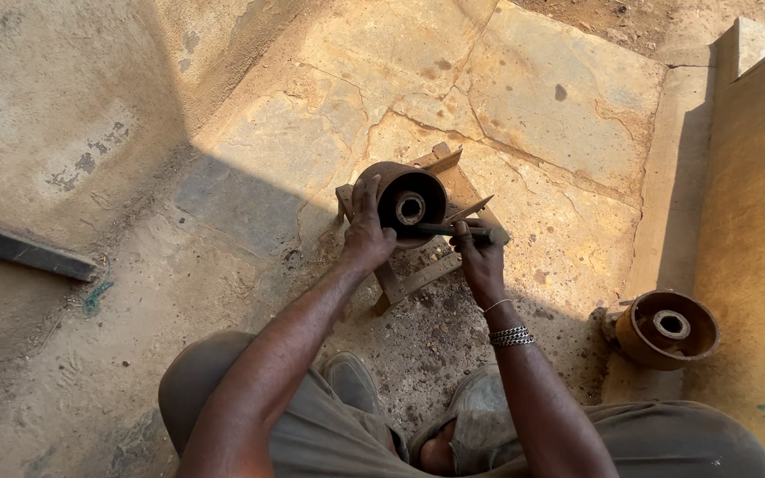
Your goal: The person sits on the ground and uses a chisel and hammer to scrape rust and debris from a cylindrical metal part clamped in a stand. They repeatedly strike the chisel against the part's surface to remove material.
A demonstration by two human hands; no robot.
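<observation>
A rusty dark metal drum (409,199) with a round centre hub lies on its side on a low rusty angle-iron stand (418,276) on the ground. My left hand (367,232) grips the drum's left rim. My right hand (480,258) holds a dark metal bar (443,230) that lies across the stand and points toward the drum's hub. Bracelets circle my right wrist.
A second rusty drum (668,329) rests at the right beside a raised concrete ledge (750,221). A dark metal bar (24,250) lies on the ground at the left. Cracked stone slabs lie behind the stand. My knees and shoes fill the lower edge.
</observation>
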